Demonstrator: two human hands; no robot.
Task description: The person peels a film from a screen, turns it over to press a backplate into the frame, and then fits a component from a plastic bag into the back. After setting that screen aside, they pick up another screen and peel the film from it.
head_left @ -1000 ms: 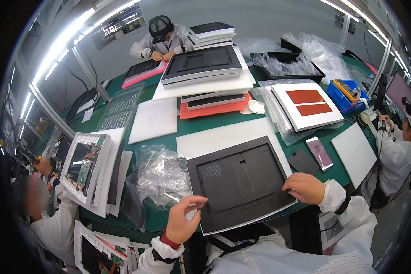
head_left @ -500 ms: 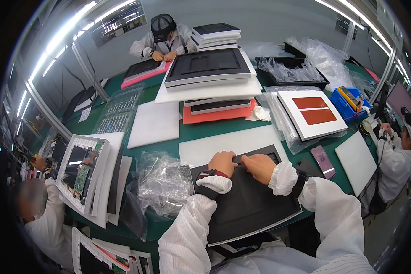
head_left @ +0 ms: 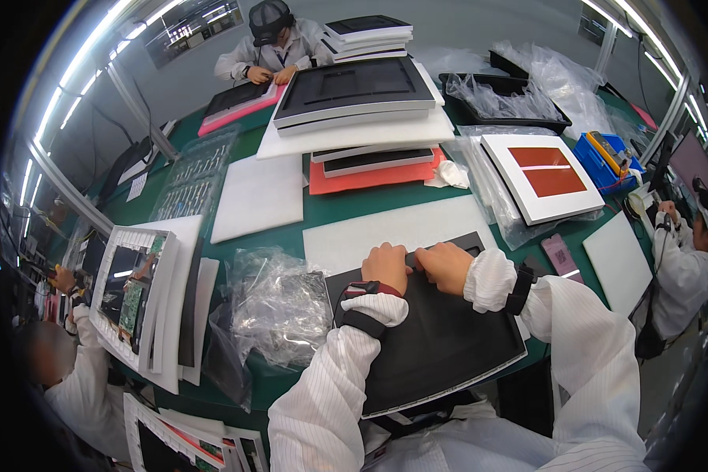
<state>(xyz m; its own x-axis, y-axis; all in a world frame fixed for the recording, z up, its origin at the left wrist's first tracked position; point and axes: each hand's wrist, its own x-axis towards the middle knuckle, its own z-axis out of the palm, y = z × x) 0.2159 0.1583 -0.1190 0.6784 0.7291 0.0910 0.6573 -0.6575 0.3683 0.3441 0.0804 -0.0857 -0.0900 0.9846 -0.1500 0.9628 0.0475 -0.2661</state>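
The left hand (head_left: pixel 387 266) is curled, with its fingers bent down over the far edge of a big flat black panel (head_left: pixel 440 346). The right hand (head_left: pixel 447 266) sits just beside it, almost touching it, and its fingers press down on the same far edge. Both arms wear white striped sleeves with dark wrist bands. The black panel lies flat on the green worktop (head_left: pixel 330 211), right in front of the person, with its near end hanging past the worktop edge. Its far edge lies on a white foam sheet (head_left: pixel 393 228). Just to the left of the panel is a heap of crinkly clear plastic bags (head_left: pixel 279 303). Further left, a stack of white frames (head_left: pixel 145 295) leans up, showing a green circuit board. To the right of the hands is a small pinkish phone (head_left: pixel 560 256), and past it a white panel with a red middle (head_left: pixel 547 175) inside a clear bag. Further back is a tall pile of black and white panels (head_left: pixel 354 94) on an orange sheet (head_left: pixel 370 175). At the far end, another person in white (head_left: pixel 271 43) works on a panel on a pink sheet
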